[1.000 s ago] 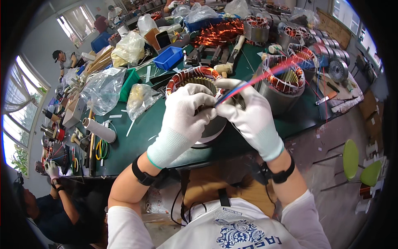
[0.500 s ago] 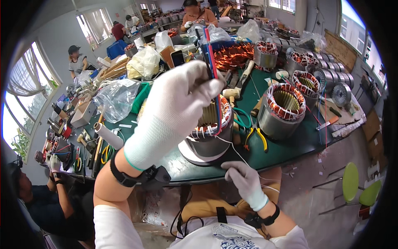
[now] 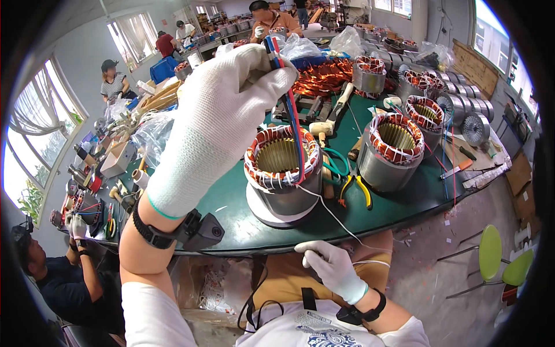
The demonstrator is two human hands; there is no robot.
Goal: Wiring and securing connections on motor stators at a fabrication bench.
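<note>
My left hand [image 3: 231, 110], in a white knitted glove, pinches a bundle of red and blue lead wires [image 3: 296, 130] and holds them up. The wires rise from the copper winding of a motor stator [image 3: 289, 199], upright on a white round base [image 3: 269, 215] near the table's front edge. A thin white cord [image 3: 329, 218] runs from the winding rim, where the leads come out, over the table edge. My gloved right hand [image 3: 334, 269] is beyond that edge, fingers curled, with the cord reaching into it; its palm is hidden.
Right of the stator lie yellow-handled pliers [image 3: 363, 192], a green cord loop [image 3: 337, 163] and a mallet [image 3: 324, 128]. Another stator [image 3: 384, 168] stands further right. Loose copper coils [image 3: 324, 78] are piled behind. A co-worker [image 3: 43, 260] works at the left; green chairs [image 3: 489, 250] stand at right.
My left hand has moved left and slightly up with the lead wires, uncovering the stator's bore. My right hand has shifted a little left and down.
</note>
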